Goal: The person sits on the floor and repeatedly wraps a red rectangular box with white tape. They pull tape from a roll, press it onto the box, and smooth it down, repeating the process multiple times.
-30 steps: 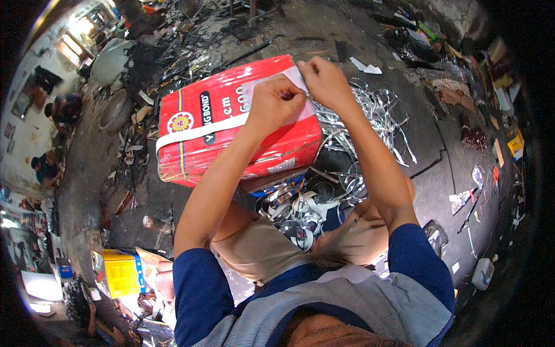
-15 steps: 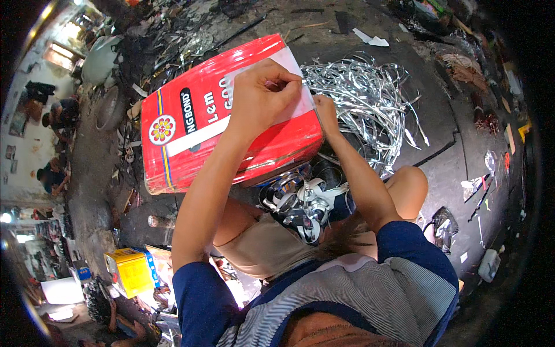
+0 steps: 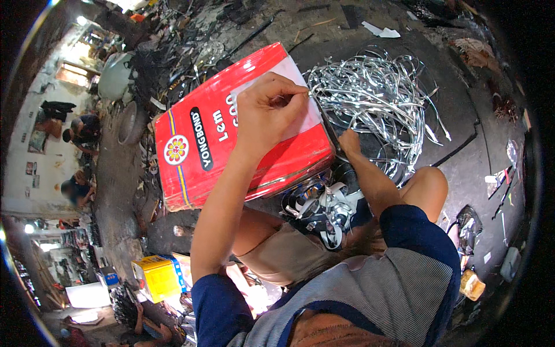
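A big red carton (image 3: 254, 168) with a flower emblem and a blue and yellow stripe lies before my legs. A whitish sheet (image 3: 306, 118) covers part of its top near the right edge. Over this sheet my left hand (image 3: 270, 113) bends with thumb and forefinger pinched at the carton's right edge; what sits in the pinch is too small to make out. My right hand (image 3: 349, 141) is closed just off the carton's right side, beside a heap of shiny silver strips (image 3: 384, 101). Whatever it grips is hidden.
White and silver strips (image 3: 332, 211) lie tangled by my lap. A yellow box (image 3: 157, 279) stands at the lower left. A black plastic bag (image 3: 467, 225) and scraps lie on the dark floor at right. Other people (image 3: 87, 134) sit at the far left.
The white strip that lay across the carton's top is gone from there. My right hand has moved down and away from the carton's edge, while the left stays pinched there. The view has shifted slightly.
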A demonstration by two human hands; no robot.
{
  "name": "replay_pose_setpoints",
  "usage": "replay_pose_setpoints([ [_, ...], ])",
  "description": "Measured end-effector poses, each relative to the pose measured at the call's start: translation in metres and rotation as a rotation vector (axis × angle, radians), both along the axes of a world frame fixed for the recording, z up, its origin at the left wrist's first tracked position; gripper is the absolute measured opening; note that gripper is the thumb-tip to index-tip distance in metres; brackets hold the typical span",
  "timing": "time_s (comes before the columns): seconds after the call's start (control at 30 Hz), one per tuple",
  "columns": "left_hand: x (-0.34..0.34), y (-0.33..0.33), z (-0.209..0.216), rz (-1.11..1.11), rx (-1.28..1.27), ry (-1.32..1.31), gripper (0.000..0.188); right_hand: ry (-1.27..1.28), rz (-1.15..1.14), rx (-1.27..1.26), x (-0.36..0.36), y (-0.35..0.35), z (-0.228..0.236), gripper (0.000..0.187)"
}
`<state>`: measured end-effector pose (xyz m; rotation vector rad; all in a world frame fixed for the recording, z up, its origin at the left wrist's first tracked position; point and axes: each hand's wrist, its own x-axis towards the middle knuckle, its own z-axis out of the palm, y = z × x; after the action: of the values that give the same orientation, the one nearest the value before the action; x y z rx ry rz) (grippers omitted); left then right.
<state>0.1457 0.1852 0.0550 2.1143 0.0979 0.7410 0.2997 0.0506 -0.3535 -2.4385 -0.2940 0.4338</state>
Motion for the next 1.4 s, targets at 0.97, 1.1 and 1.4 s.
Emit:
replay_pose_setpoints([
  [0.97, -0.002, -0.004, 0.006, -0.144, 0.579, -0.16, 0.032, 0.002, -0.173, -0.251, 0.0, -0.093, -0.007, 0.037],
  [1.1, -0.013, 0.005, -0.006, -0.064, 0.632, -0.152, 0.031, 0.139, -0.104, -0.269, -0.003, -0.082, 0.017, 0.031],
  [1.4, -0.016, -0.017, 0.008, -0.106, 0.548, -0.12, 0.029, 0.15, -0.646, 0.608, 0.15, -0.098, 0.066, 0.022],
])
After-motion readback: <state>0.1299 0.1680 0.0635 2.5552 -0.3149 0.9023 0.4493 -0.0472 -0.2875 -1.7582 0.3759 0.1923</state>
